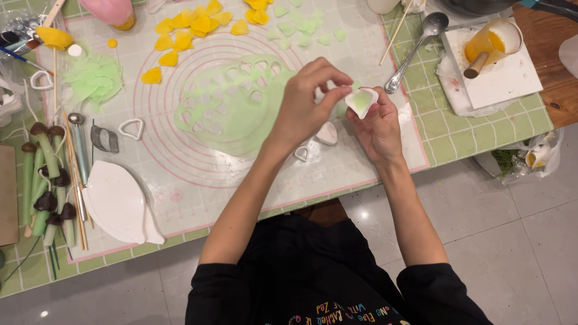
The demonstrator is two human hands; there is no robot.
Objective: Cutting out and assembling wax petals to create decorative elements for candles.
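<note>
The white cutter [361,101] is pinched upright in the right hand [378,127], green piece facing up, while the left hand [304,103] fingertips are pinched on its near-left rim.

Pink bottle [111,12] — top cut off

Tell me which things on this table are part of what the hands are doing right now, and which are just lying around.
In use:
- white petal mould, held in the right hand
- left hand, pinching at the mould's rim
- green sheet with cut-out holes
- small white cutter near the hands

Lying about:
- yellow petals
- spoon
- cup of yellow liquid
- mushroom-shaped sticks
- white leaf-shaped moulds
</note>
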